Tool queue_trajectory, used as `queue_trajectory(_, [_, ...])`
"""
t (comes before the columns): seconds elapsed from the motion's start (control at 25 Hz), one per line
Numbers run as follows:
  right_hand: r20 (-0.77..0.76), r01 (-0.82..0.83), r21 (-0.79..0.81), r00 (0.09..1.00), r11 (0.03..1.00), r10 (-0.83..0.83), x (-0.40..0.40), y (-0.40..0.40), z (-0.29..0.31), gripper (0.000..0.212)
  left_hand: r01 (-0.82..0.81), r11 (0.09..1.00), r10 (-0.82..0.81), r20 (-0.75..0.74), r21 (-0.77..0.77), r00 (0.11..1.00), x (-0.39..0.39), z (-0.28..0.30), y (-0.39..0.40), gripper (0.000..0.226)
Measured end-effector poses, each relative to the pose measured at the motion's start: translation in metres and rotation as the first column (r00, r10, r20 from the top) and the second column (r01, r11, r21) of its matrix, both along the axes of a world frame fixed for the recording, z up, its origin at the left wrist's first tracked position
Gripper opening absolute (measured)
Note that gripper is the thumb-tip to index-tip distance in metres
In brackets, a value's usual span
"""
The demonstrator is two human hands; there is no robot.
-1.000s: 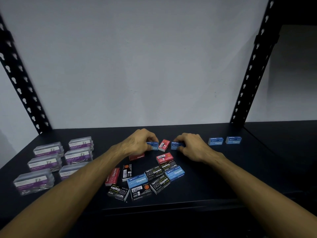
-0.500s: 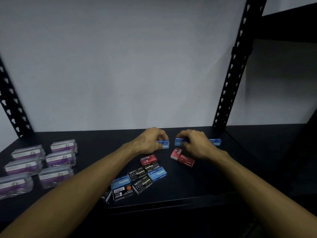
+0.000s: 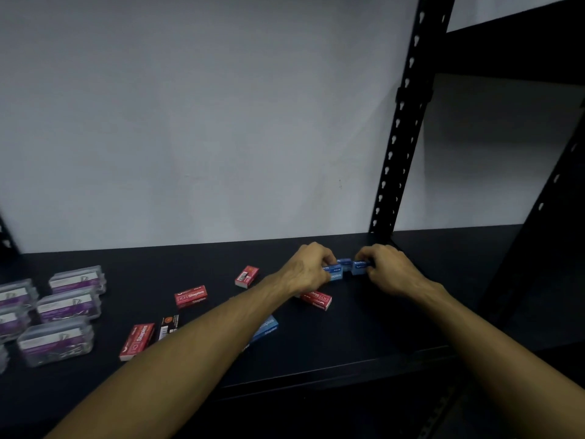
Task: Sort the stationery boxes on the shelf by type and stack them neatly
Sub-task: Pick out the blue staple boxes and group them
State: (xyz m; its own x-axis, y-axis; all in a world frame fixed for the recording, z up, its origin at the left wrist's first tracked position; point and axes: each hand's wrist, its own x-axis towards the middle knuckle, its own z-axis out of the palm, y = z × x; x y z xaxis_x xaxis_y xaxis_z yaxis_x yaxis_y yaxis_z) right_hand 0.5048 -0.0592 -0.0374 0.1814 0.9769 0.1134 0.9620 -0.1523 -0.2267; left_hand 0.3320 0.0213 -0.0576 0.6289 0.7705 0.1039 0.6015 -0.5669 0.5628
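Observation:
On the black shelf [image 3: 364, 337], near the back right, my left hand [image 3: 308, 267] pinches a small blue staple box [image 3: 334, 271]. My right hand [image 3: 384, 269] pinches another blue staple box [image 3: 359, 267] right beside it. A third blue box [image 3: 344, 261] peeks out between the two hands. Red staple boxes lie scattered: one [image 3: 316, 300] just below my left hand, one [image 3: 247, 275] standing further left, one [image 3: 191, 296] flat, and one [image 3: 137, 341] near the front. My left forearm hides most of a blue box [image 3: 267, 327] and a black box [image 3: 168, 326].
Several clear paper-clip boxes with purple labels [image 3: 68, 307] are grouped at the shelf's left end. A black perforated upright [image 3: 402, 122] rises at the back right corner, behind my right hand. A white wall backs the shelf.
Both hands carried their blue boxes rightward to the blue boxes near the upright. My view swung right, so the mixed pile sits further left and partly under my left arm.

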Motion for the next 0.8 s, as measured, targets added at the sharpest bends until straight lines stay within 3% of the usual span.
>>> queue_trajectory(0.44, [-0.092, 0.065, -0.003, 0.994, 0.998, -0.065, 0.030, 0.002, -0.028, 0.038, -0.006, 0.998, 0.007, -0.026, 0.063, 1.000, 0.040, -0.023, -0.007, 0.031])
queue_trajectory(0.8, [-0.115, 0.015, 0.037, 0.993, 0.999, -0.011, 0.039, 0.005, -0.034, 0.038, 0.041, 0.992, -0.032, -0.074, 0.123, 0.997, 0.046, -0.024, -0.013, 0.031])
